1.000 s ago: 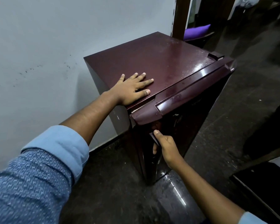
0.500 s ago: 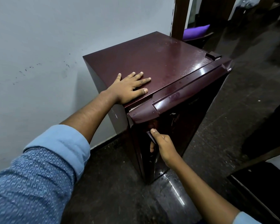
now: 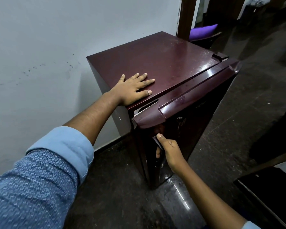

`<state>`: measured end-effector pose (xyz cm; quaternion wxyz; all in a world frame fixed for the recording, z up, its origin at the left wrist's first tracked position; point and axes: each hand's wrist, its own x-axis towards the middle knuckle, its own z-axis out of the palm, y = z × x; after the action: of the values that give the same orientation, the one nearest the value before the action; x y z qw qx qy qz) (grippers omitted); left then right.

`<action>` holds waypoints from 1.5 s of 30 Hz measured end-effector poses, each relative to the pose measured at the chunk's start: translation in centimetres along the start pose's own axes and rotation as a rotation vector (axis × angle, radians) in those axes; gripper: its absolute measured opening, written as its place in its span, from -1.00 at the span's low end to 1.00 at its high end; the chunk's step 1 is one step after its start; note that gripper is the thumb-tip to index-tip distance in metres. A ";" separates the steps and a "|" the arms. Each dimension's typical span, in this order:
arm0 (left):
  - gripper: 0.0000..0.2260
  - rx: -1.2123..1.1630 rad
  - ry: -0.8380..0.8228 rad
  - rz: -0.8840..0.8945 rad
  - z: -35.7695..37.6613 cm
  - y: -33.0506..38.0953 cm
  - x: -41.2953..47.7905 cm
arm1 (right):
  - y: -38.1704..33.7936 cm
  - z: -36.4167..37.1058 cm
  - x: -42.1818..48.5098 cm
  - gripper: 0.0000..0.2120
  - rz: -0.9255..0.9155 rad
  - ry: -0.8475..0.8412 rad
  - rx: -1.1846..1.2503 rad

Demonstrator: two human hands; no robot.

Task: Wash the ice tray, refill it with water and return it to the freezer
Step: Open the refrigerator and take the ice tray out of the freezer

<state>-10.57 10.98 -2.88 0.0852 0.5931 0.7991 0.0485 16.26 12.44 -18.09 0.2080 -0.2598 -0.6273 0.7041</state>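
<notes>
I am looking down at a dark, speckled stone floor [image 3: 122, 204] that is catching a thin streak of light near the fridge's foot. A maroon fridge [image 3: 163, 66] is standing upright on it, just beside the pale wall [image 3: 40, 47] and a brown door post [image 3: 185, 17]. My left hand [image 3: 132, 90] is lying flat on the fridge's top, fingers spread, near its front left corner. Behind the fridge, a dark seat [image 3: 205, 39] is carrying a purple cushion [image 3: 203, 30]. At the lower right, a low black piece of furniture [image 3: 271, 200] is sitting on the floor, well apart from the fridge.
</notes>
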 end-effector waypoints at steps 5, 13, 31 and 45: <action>-0.46 0.003 0.002 0.005 0.1 -0.2 0.1 | -0.6 -2.7 -2.8 -0.33 0.004 -0.025 -0.019; -0.46 0.017 -0.001 0.006 0.4 -0.4 0.2 | -1.1 -6.5 -6.7 -0.25 0.026 -0.027 -0.036; -0.49 0.006 0.006 -0.209 0.8 2.2 0.4 | -1.5 -16.7 -14.2 -0.25 0.012 0.120 -0.008; -0.37 0.150 -0.055 0.411 1.8 23.6 1.4 | -2.1 -24.9 -19.3 -0.61 0.133 0.488 0.138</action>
<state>11.57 19.21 -0.52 0.0512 0.7492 0.6602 -0.0108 46.81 20.06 -15.95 0.3237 -0.4477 -0.4905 0.6739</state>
